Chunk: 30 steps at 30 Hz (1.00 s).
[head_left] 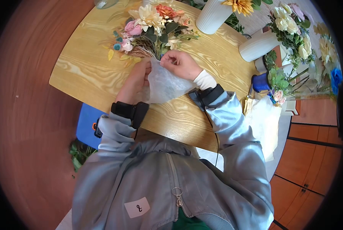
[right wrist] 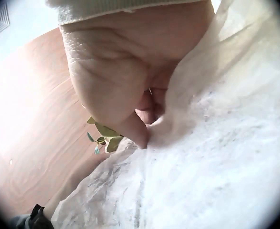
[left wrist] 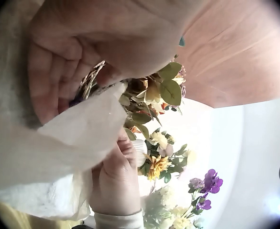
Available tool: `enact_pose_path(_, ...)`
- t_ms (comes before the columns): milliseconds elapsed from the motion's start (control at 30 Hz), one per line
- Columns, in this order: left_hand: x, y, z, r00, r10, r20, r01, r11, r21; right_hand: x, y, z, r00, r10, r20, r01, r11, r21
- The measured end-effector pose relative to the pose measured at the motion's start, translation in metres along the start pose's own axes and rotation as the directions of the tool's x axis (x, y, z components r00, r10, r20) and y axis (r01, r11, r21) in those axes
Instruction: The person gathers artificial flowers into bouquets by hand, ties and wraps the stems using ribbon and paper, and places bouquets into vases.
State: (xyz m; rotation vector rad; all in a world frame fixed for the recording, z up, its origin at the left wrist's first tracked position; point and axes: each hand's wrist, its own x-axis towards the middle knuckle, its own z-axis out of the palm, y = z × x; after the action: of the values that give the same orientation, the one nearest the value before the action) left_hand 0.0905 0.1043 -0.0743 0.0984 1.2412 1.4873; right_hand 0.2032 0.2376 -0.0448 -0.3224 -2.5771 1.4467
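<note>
A bouquet of artificial flowers in cream, pink and orange lies on the table with its stems toward me. White translucent wrapping paper covers the lower stems and flares out toward my body. My left hand is curled about the stem bundle on the left side; the left wrist view shows stems beside its palm. On the other side, my right hand pinches the paper's upper edge between thumb and fingers close to the stems. In the right wrist view, the paper spreads below the pinching thumb.
Two white ribbed vases with flowers stand toward the back right of the wooden table. A spool of blue ribbon sits at the right edge, near succulents and more pale paper. A blue stool is below left.
</note>
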Motion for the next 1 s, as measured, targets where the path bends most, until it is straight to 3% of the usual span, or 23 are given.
enact_pose_path(133,-0.022,0.016,0.011,0.991,-0.129,0.037,0.125,0.988,0.088,0.000,0.006,0.003,0.998,0.048,-0.030,-0.047,0.998,0.033)
enact_pose_path(200,-0.024,0.013,0.011,0.993,0.032,0.111,-0.057,0.972,0.227,0.001,0.016,0.006,0.998,0.050,-0.042,-0.048,0.997,0.060)
enact_pose_path(300,-0.017,0.003,0.004,0.974,0.120,0.192,-0.163,0.960,0.227,0.000,0.014,0.006,0.996,0.069,-0.047,-0.064,0.992,0.111)
enact_pose_path(467,-0.008,0.001,-0.002,0.974,0.124,0.191,-0.184,0.923,0.338,0.003,0.016,0.006,0.995,0.079,-0.054,-0.074,0.994,0.085)
enact_pose_path(633,-0.001,-0.002,-0.010,0.974,0.121,0.191,-0.192,0.890,0.414,0.007,0.023,0.010,0.993,0.102,-0.063,-0.084,0.967,0.241)
enact_pose_path(733,-0.003,0.000,-0.009,0.972,0.135,0.192,-0.205,0.888,0.412,0.009,0.027,0.014,0.992,0.115,-0.050,-0.098,0.960,0.264)
enact_pose_path(833,-0.021,0.013,-0.001,0.985,0.134,0.106,-0.164,0.922,0.351,0.010,0.025,0.016,0.992,0.107,-0.060,-0.090,0.967,0.237)
enact_pose_path(900,-0.027,0.022,-0.001,0.975,0.206,-0.085,-0.103,0.758,0.644,0.010,0.021,0.014,0.992,0.118,-0.037,-0.108,0.971,0.212)
enact_pose_path(933,-0.026,0.023,-0.005,0.975,0.206,-0.083,-0.104,0.755,0.648,0.009,0.021,0.013,0.991,0.130,-0.007,-0.127,0.975,0.182)
enact_pose_path(1000,-0.023,0.024,-0.013,0.885,0.452,-0.110,-0.143,0.489,0.861,0.010,0.021,0.013,0.991,0.130,-0.005,-0.127,0.975,0.183)
